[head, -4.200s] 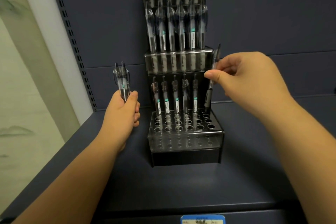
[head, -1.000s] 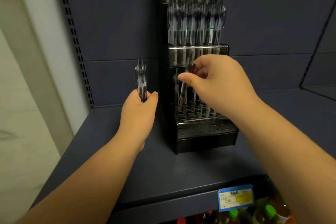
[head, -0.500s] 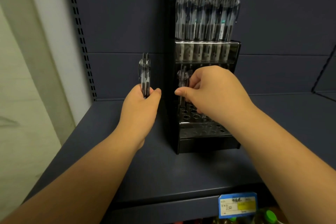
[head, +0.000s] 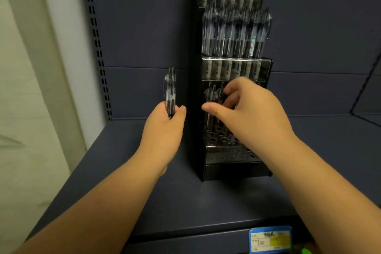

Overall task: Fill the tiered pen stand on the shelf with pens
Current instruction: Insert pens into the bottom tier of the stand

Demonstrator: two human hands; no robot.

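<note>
The black tiered pen stand stands on the dark shelf against the back panel. Its upper tiers hold rows of clear pens. My right hand reaches into the lowest tier and pinches a clear pen at the tier's left side, the pen upright with its tip down among the holes. My left hand is just left of the stand and grips a small bundle of clear pens pointing up. The lowest tier's front rows of holes are open.
The dark shelf board stretches in front of and to the right of the stand. A slotted upright and a pale wall are on the left. A blue and yellow price tag sits on the shelf's front edge.
My right hand has moved from the right end of the lowest tier to its left end with another pen and lowered it. My left hand still holds its bundle. The view has shifted left.
</note>
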